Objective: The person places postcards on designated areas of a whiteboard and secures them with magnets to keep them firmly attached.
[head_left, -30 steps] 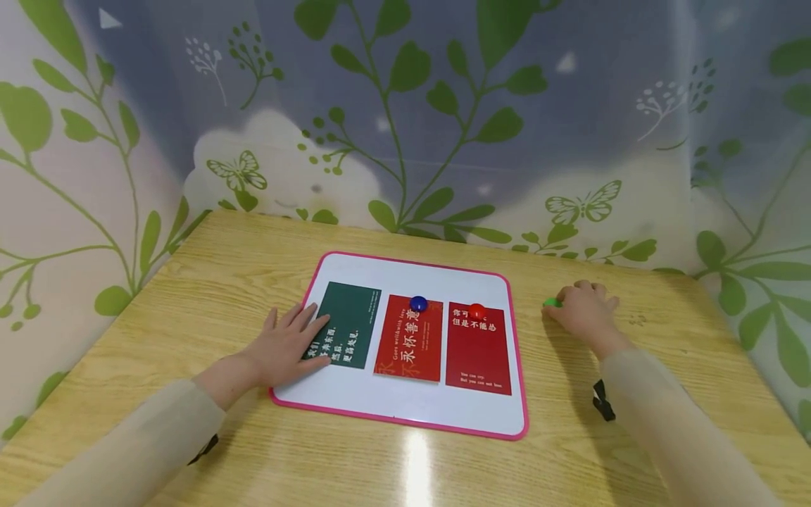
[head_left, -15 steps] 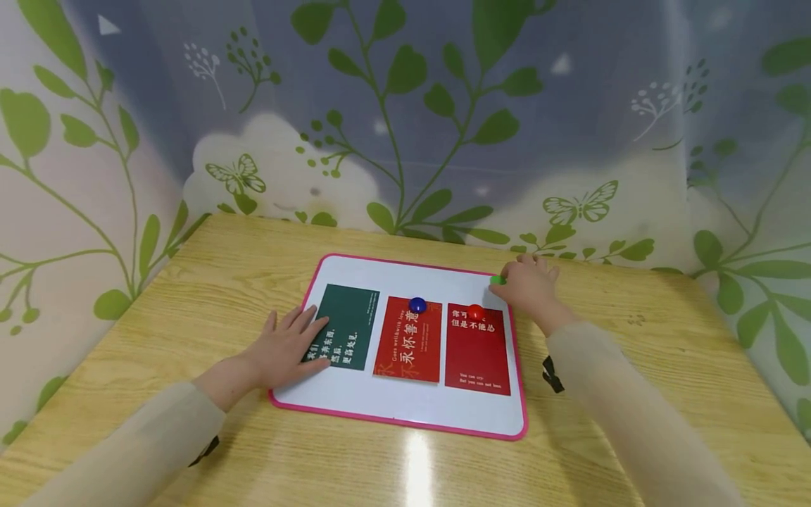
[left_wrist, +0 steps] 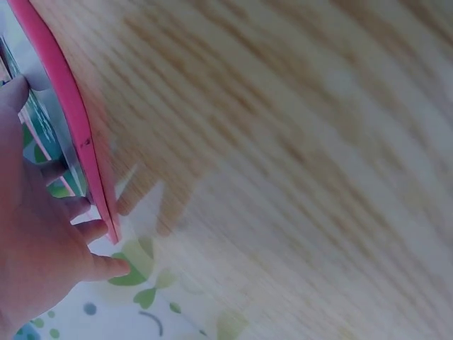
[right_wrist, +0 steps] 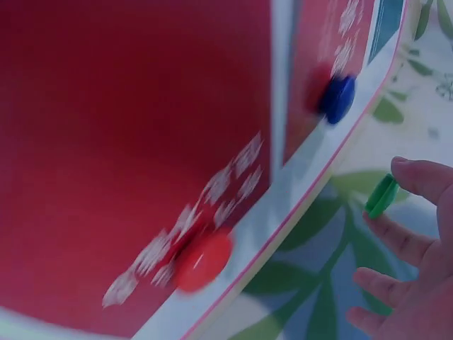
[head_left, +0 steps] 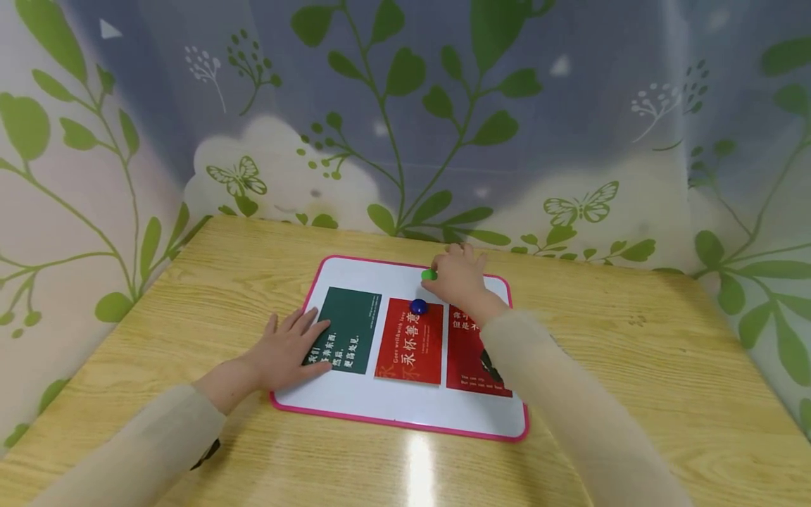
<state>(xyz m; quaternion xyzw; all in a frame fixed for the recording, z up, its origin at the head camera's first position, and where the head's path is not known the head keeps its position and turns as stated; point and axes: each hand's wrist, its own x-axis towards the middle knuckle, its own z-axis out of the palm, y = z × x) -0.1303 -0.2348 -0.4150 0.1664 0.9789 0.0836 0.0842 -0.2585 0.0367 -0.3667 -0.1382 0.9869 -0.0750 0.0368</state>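
A whiteboard (head_left: 380, 401) with a pink rim lies on the table and bears three printed cards. My left hand (head_left: 281, 352), fingers spread, rests on its left edge and overlaps the dark green card (head_left: 355, 324). Between thumb and forefinger my right hand (head_left: 462, 279) pinches a round green magnet (head_left: 429, 275), over the board's far part. Just nearer than it, a blue magnet (head_left: 418, 307) sits at the top of the middle red card (head_left: 421, 352). The right red card (head_left: 465, 355) is partly covered by my right arm; its red magnet (right_wrist: 204, 262) shows in the right wrist view.
The wooden table (head_left: 633, 366) extends on both sides of the board. Behind it rises a curtain (head_left: 570, 141) printed with leaves and butterflies, which also lines the left and right sides. Light reflects off the table in front of the board.
My right hand has carried the green magnet leftward, from the table right of the board to over its far part. The left hand has stayed in place.
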